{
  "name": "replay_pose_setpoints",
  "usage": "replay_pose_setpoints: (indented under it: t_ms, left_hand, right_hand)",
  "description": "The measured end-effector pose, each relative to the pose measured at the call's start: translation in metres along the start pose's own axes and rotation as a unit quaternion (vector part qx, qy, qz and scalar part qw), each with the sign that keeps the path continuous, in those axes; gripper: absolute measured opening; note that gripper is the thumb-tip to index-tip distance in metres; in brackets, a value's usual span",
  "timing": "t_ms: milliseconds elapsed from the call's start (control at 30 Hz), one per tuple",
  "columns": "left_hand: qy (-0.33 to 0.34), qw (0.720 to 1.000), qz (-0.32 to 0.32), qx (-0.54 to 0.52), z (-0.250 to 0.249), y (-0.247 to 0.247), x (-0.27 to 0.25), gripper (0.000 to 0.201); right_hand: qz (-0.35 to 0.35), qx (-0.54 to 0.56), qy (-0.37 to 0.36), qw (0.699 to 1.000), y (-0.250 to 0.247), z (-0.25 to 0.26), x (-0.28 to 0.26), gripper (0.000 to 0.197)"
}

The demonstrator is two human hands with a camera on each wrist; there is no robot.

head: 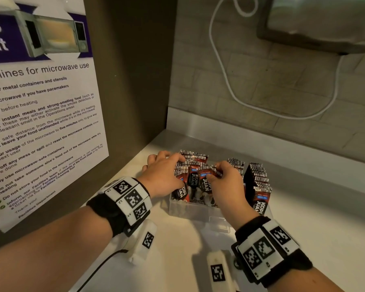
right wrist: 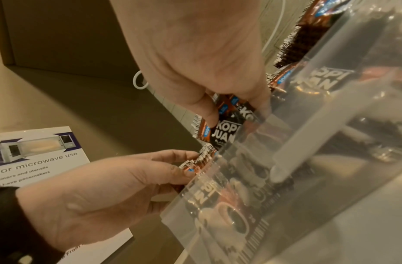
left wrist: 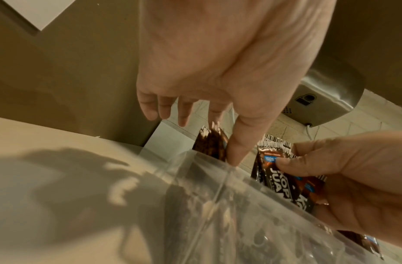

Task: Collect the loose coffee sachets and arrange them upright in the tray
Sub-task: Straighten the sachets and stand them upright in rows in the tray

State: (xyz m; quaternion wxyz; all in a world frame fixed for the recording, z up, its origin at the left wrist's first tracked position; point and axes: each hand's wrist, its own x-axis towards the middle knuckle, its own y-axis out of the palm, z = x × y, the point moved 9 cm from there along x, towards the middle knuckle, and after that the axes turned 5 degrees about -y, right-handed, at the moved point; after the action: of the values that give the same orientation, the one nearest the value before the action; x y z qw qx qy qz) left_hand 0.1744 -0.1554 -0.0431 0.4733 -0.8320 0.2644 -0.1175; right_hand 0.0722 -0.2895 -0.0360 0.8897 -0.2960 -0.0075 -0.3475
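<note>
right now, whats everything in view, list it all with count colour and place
coffee sachets: many, dark brown and red, standing in the tray
second sachet row: many, same colours, upright at the tray's right end
tray: one, clear plastic, on the counter
counter: one, pale
microwave poster: one, white and purple, left wall
cable: one, white, looped on the tiled back wall
left hand: holds the left sachets
right hand: pinches a front sachet
</note>
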Motion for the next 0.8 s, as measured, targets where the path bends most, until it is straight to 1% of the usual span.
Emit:
replay_pose_setpoints:
  t_ms: [167, 233, 267, 300, 333, 367, 400, 433, 500, 533, 567, 600, 667, 700, 733, 800]
  left_hand:
    - [0.006, 1.000, 0.022, 0.005, -0.003, -0.002, -0.003, 0.072]
    - [0.019, 0.999, 0.024, -0.009, -0.008, -0.008, -0.007, 0.072]
    - [0.032, 0.999, 0.014, -0.033, -0.013, -0.014, -0.010, 0.070]
    - [0.050, 0.996, -0.002, -0.079, -0.019, -0.023, -0.012, 0.066]
    - [0.069, 0.987, -0.011, -0.146, -0.025, -0.031, -0.015, 0.062]
    - [0.085, 0.969, -0.005, -0.231, -0.032, -0.037, -0.018, 0.060]
    - [0.096, 0.944, 0.019, -0.314, -0.040, -0.039, -0.021, 0.063]
    - [0.107, 0.919, 0.048, -0.375, -0.049, -0.039, -0.024, 0.070]
    - [0.118, 0.876, 0.118, -0.453, -0.063, -0.031, -0.027, 0.084]
    - [0.118, 0.850, 0.162, -0.488, -0.068, -0.025, -0.030, 0.088]
    - [0.114, 0.822, 0.210, -0.517, -0.073, -0.018, -0.033, 0.086]
    - [0.109, 0.794, 0.259, -0.539, -0.078, -0.011, -0.038, 0.076]
    - [0.101, 0.749, 0.350, -0.553, -0.085, 0.004, -0.052, 0.044]
    - [0.096, 0.732, 0.373, -0.562, -0.085, 0.009, -0.055, 0.035]
    - [0.085, 0.723, 0.382, -0.568, -0.083, 0.014, -0.056, 0.032]
    - [0.046, 0.727, 0.366, -0.580, -0.077, 0.021, -0.055, 0.027]
  right_hand:
    - [0.011, -0.017, -0.041, 0.999, -0.016, 0.020, 0.007, 0.010]
    - [0.010, -0.011, -0.057, 0.998, -0.029, 0.031, 0.010, 0.009]
    - [0.007, -0.007, -0.066, 0.998, -0.036, 0.038, 0.012, 0.009]
    - [0.006, -0.002, -0.076, 0.997, -0.043, 0.044, 0.014, 0.009]
    - [0.012, 0.013, -0.088, 0.996, -0.048, 0.052, 0.014, 0.008]
    - [0.026, 0.042, -0.097, 0.994, -0.052, 0.059, 0.014, 0.010]
    - [0.050, 0.081, -0.103, 0.990, -0.052, 0.068, 0.012, 0.013]
    - [0.082, 0.125, -0.111, 0.983, -0.050, 0.075, 0.009, 0.016]
    - [0.155, 0.196, -0.129, 0.960, -0.041, 0.089, -0.001, 0.012]
    - [0.185, 0.218, -0.138, 0.948, -0.037, 0.095, -0.007, 0.011]
    - [0.211, 0.236, -0.143, 0.938, -0.031, 0.099, -0.012, 0.014]
    - [0.228, 0.244, -0.142, 0.932, -0.027, 0.103, -0.017, 0.015]
    - [0.236, 0.237, -0.130, 0.933, -0.021, 0.103, -0.023, 0.011]
    - [0.236, 0.221, -0.125, 0.938, -0.018, 0.100, -0.024, 0.011]
    - [0.239, 0.203, -0.125, 0.941, -0.015, 0.099, -0.026, 0.011]
    - [0.239, 0.186, -0.126, 0.945, -0.010, 0.096, -0.026, 0.012]
